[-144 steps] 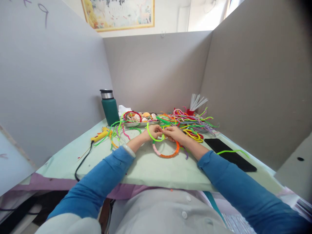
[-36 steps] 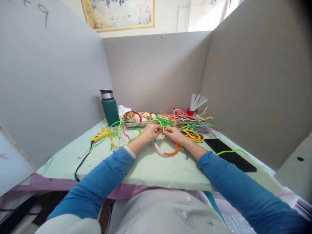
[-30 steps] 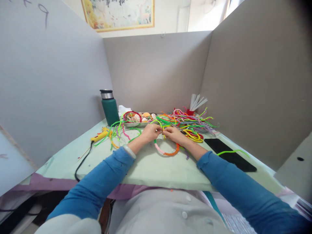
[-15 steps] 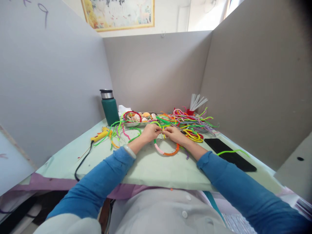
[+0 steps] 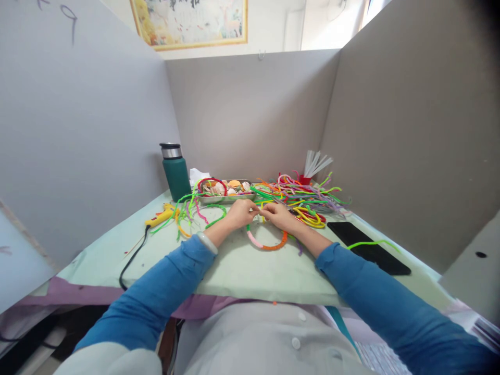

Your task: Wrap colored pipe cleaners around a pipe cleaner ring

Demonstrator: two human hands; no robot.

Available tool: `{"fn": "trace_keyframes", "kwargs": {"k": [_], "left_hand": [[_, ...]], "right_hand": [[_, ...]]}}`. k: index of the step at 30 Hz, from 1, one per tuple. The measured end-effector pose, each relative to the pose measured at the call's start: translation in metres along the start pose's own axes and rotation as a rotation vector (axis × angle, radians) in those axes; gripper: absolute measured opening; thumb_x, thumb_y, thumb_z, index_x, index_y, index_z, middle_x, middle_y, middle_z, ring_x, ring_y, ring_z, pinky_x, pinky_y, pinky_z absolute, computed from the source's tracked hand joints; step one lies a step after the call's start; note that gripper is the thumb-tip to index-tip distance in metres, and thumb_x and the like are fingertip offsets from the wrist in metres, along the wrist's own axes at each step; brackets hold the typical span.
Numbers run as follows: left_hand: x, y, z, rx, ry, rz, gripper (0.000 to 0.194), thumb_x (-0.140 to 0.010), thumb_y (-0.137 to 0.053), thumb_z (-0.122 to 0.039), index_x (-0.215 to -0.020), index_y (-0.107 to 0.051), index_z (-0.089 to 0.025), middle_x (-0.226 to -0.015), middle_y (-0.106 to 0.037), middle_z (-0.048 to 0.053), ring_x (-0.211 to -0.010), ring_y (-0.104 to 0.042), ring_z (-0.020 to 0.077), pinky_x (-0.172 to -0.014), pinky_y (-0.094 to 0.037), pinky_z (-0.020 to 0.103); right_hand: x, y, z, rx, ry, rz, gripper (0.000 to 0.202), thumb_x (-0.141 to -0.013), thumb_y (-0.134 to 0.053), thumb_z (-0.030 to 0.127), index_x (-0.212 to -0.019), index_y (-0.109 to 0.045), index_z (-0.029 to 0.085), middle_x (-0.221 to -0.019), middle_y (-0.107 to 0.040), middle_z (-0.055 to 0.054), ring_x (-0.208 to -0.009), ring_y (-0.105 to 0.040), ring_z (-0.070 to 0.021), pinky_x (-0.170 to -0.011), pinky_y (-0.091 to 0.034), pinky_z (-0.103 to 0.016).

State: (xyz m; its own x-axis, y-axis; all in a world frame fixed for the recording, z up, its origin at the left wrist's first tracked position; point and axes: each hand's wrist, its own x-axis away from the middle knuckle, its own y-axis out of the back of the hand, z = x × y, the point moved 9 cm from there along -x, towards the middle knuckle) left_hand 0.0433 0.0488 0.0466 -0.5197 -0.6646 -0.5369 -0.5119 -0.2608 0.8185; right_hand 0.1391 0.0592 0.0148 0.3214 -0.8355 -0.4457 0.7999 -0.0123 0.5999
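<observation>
My left hand point(image 5: 242, 212) and my right hand point(image 5: 278, 214) meet over the table, fingertips pinched together at the far side of a ring wrapped in fuzzy pipe cleaners point(image 5: 269, 247). The near part of this ring is pink and orange, with a bit of green by the left fingers. A short yellow piece of pipe cleaner point(image 5: 263, 216) shows between the two hands. Exactly what each set of fingertips grips is covered by the fingers. A green pipe-cleaner loop point(image 5: 221, 207) lies left of my left hand, and coiled yellow pipe cleaners point(image 5: 314, 221) lie right of my right hand.
A metal tray point(image 5: 230, 198) of shells stands at the back, beside a green bottle point(image 5: 176, 177). Many loose pipe cleaners point(image 5: 304, 194) heap at the back right, before a red cup point(image 5: 305, 180) of glue sticks. A yellow glue gun point(image 5: 159, 216) lies left, a black phone-like slab point(image 5: 371, 250) right.
The yellow-green strand that arched above my left hand no longer shows there. Both hands stay pinched in nearly the same place, and the ring has barely shifted.
</observation>
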Motion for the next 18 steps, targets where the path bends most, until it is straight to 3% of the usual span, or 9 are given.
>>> {"fn": "trace_keyframes", "kwargs": {"k": [10, 18], "left_hand": [[-0.0004, -0.0013, 0.0059, 0.05, 0.106, 0.051, 0.022, -0.074, -0.053, -0.025, -0.083, -0.07, -0.015, -0.072, -0.067, 0.003, -0.061, -0.054, 0.0117, -0.061, -0.04, 0.021], [-0.0015, -0.002, 0.0082, 0.032, 0.132, 0.08, 0.021, -0.072, -0.057, -0.026, -0.083, -0.07, -0.015, -0.073, -0.067, 0.004, -0.063, -0.054, 0.0125, -0.063, -0.04, 0.021]], "right_hand": [[0.0024, 0.0029, 0.0057, 0.042, 0.017, -0.02, 0.03, -0.076, -0.048, 0.04, -0.067, -0.058, 0.014, -0.059, -0.051, 0.001, -0.055, -0.041, -0.0094, -0.052, -0.029, -0.021], [0.0025, 0.0019, 0.0044, 0.053, 0.017, -0.015, 0.028, -0.076, -0.048, 0.038, -0.067, -0.059, 0.013, -0.06, -0.053, 0.001, -0.057, -0.043, -0.01, -0.053, -0.03, -0.021]]}}
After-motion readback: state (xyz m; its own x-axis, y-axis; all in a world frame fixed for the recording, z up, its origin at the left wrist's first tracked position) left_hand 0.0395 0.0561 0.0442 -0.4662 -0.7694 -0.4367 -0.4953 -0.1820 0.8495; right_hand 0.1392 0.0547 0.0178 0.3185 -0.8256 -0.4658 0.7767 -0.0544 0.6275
